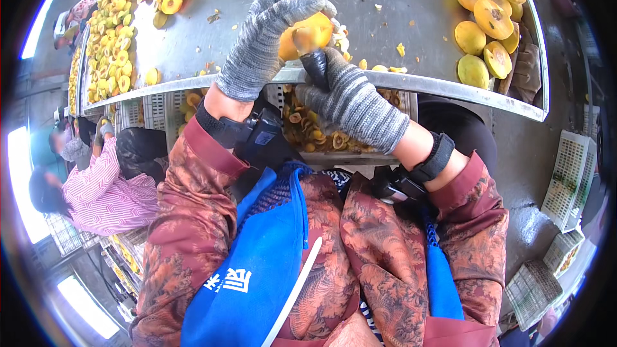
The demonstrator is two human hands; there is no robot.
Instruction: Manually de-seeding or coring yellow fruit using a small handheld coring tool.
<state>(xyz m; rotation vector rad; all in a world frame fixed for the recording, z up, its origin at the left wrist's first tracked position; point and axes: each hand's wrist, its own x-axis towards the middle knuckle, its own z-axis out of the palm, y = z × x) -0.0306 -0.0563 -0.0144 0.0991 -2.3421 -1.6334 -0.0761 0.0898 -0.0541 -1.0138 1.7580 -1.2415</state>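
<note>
Above the near edge of a metal table (414, 24), my left hand (260, 43), in a grey knitted glove, curls around a yellow-orange stone fruit (320, 29). My right hand (356, 96), gloved the same way, grips a tool by its black handle (315, 70). The tool's upper end meets the fruit, where a brownish round patch is blurred, so its shape cannot be told. Pale pulp scraps (342, 41) lie just beyond the fruit. Below the table edge, a crate (337, 156) of fruit pieces and scraps stands partly hidden behind my right hand.
Halved fruits (491, 17) are piled at the table's right end, beside a brown cloth (526, 72). A large heap of cut fruit (113, 43) covers the left end. A co-worker in a striped pink top (113, 197) sits at left. Plastic crates (566, 180) stand on the floor at right.
</note>
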